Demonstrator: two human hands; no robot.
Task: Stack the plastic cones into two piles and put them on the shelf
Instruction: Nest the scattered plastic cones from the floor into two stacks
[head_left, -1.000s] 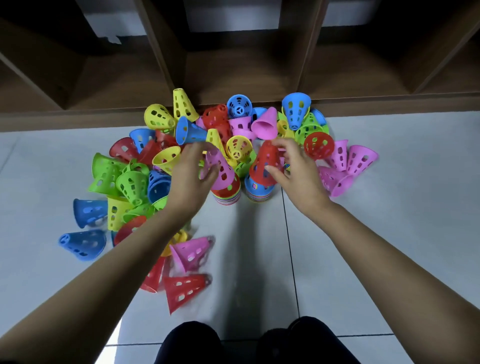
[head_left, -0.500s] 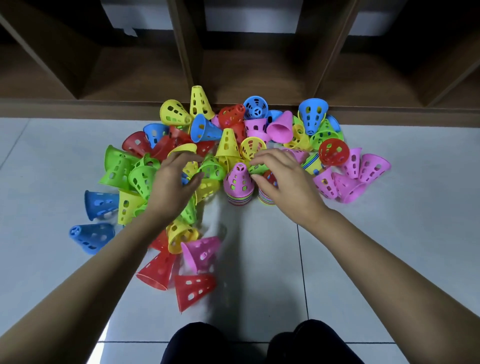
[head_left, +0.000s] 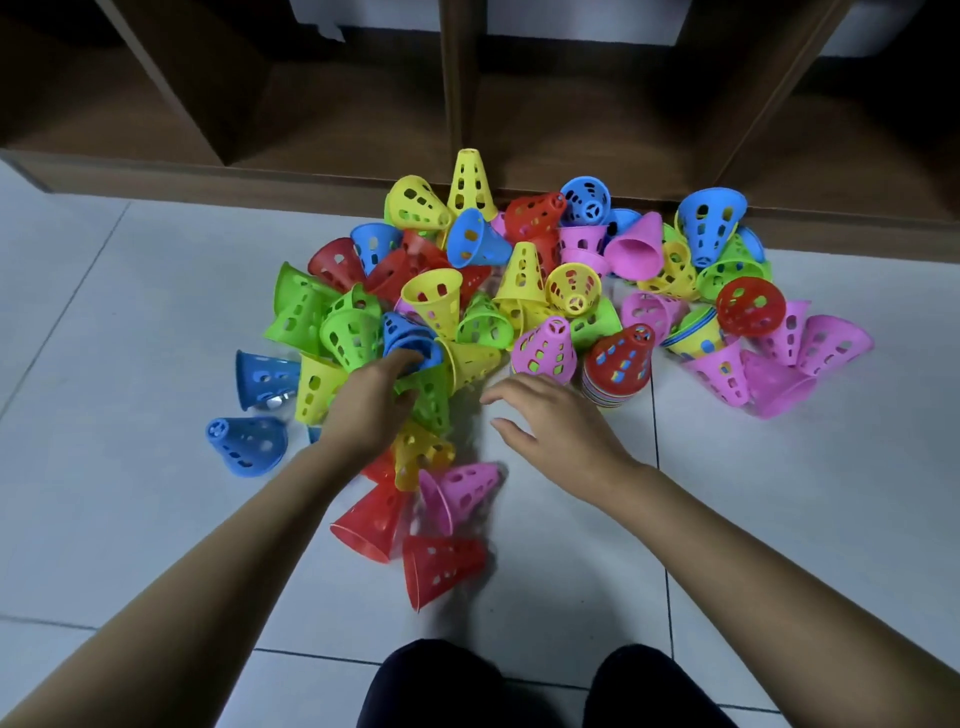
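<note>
Several loose perforated plastic cones in red, yellow, green, blue and pink lie heaped on the floor. Two upright piles stand side by side: one topped by a pink cone, the other by a red cone. My left hand reaches into the left of the heap, its fingers curled on the rim of a blue cone. My right hand hovers just in front of the pink-topped pile, fingers spread, holding nothing.
A dark wooden shelf with open compartments runs along the back at floor level. Stray cones lie near me: a red one, a pink one, a blue one. My knees are at the bottom edge.
My right hand has let go of the red-topped pile and drawn back toward me and left. My left hand has dropped lower into the heap onto a blue cone.
</note>
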